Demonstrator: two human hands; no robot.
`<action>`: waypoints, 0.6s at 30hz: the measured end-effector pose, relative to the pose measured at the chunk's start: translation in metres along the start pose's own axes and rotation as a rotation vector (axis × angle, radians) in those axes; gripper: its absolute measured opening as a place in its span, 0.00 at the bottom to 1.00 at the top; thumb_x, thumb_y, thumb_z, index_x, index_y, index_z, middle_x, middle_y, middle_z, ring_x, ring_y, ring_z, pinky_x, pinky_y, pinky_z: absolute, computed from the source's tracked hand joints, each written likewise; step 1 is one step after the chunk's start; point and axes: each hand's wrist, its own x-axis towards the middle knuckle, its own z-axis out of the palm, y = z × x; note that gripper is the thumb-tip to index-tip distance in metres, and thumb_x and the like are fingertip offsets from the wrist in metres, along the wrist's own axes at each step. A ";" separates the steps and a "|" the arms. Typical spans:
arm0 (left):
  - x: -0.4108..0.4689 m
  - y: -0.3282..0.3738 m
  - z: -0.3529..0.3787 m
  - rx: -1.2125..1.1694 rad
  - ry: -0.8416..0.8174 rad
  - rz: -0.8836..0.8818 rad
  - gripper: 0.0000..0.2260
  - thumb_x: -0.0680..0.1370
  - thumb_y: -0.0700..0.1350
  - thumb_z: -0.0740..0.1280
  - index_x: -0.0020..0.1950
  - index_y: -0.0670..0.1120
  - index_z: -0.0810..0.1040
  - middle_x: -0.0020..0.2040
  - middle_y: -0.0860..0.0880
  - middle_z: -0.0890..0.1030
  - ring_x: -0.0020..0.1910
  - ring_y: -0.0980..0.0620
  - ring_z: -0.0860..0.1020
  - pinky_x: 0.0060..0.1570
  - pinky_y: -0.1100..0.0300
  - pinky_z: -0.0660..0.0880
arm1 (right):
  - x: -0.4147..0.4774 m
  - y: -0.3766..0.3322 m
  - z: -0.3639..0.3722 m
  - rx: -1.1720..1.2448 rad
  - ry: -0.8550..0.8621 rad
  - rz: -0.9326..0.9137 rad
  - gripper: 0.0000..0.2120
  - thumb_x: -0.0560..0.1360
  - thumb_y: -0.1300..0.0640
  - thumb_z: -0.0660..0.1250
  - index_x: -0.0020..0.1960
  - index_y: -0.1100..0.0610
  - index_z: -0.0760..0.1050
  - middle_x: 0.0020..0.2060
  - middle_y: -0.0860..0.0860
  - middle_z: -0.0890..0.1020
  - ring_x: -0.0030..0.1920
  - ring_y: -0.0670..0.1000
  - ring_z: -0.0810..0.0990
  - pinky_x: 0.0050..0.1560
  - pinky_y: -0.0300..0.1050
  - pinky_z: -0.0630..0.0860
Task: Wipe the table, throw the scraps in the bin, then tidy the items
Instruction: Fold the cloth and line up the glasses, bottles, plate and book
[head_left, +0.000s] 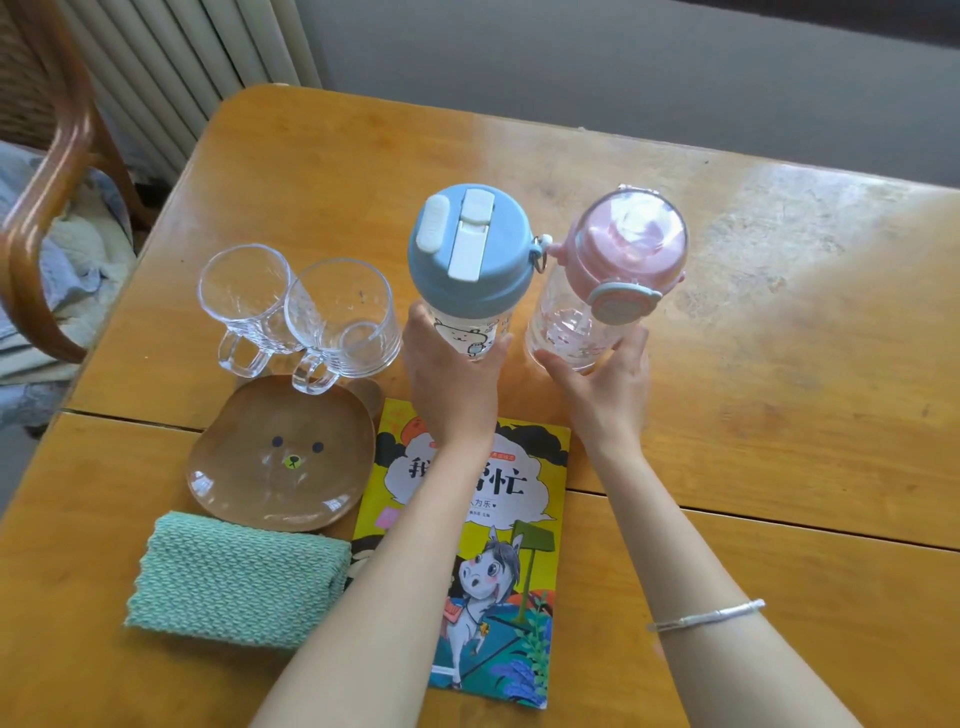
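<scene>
Head view over a wooden table (675, 291). We see the left hand (452, 374) wrapped around the lower body of the blue-lidded bottle (470, 260), thumb on one side and fingers curled round the other, so the hand is partly closed in a firm grasp on the clear wall. The right hand (605, 384) is cupped more loosely at the base of the pink-lidded bottle (618, 275): its thumb touches the near-left side and its fingers reach up the right side, the palm held wider than the left one. We cannot tell whether either bottle is lifted or stands on the table. Both bottles are upright and side by side, the ring of the blue lid just beside the pink lid. A silver bracelet (706, 616) sits on the right forearm.

To the left of the bottles, two clear glass mugs (296, 312) stand touching each other. Nearer to us lies a brown bear-face plate (280, 457), with one mug's handle overlapping its far rim. A folded green cloth (234, 577) lies just in front of the plate. A picture book (467, 561) lies flat beneath both forearms, its left edge just beside the cloth and plate.
</scene>
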 end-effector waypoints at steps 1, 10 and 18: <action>-0.001 -0.001 -0.001 0.001 -0.001 0.005 0.36 0.68 0.52 0.74 0.70 0.44 0.61 0.66 0.47 0.71 0.66 0.50 0.68 0.49 0.63 0.65 | 0.000 0.000 -0.001 -0.002 0.002 0.000 0.36 0.63 0.49 0.75 0.63 0.61 0.63 0.59 0.56 0.75 0.61 0.57 0.71 0.62 0.58 0.69; -0.013 -0.004 -0.012 0.006 -0.064 -0.017 0.38 0.69 0.51 0.73 0.72 0.44 0.58 0.71 0.47 0.66 0.70 0.50 0.64 0.60 0.57 0.69 | -0.019 0.008 -0.008 -0.049 0.014 -0.001 0.36 0.63 0.49 0.75 0.63 0.62 0.64 0.57 0.57 0.76 0.59 0.58 0.72 0.59 0.58 0.70; -0.025 -0.006 -0.020 0.023 -0.082 -0.024 0.38 0.69 0.51 0.73 0.73 0.45 0.57 0.71 0.47 0.66 0.71 0.50 0.63 0.59 0.51 0.71 | -0.032 0.013 -0.011 -0.073 0.004 0.007 0.37 0.64 0.48 0.75 0.65 0.63 0.63 0.60 0.58 0.75 0.61 0.58 0.71 0.59 0.56 0.71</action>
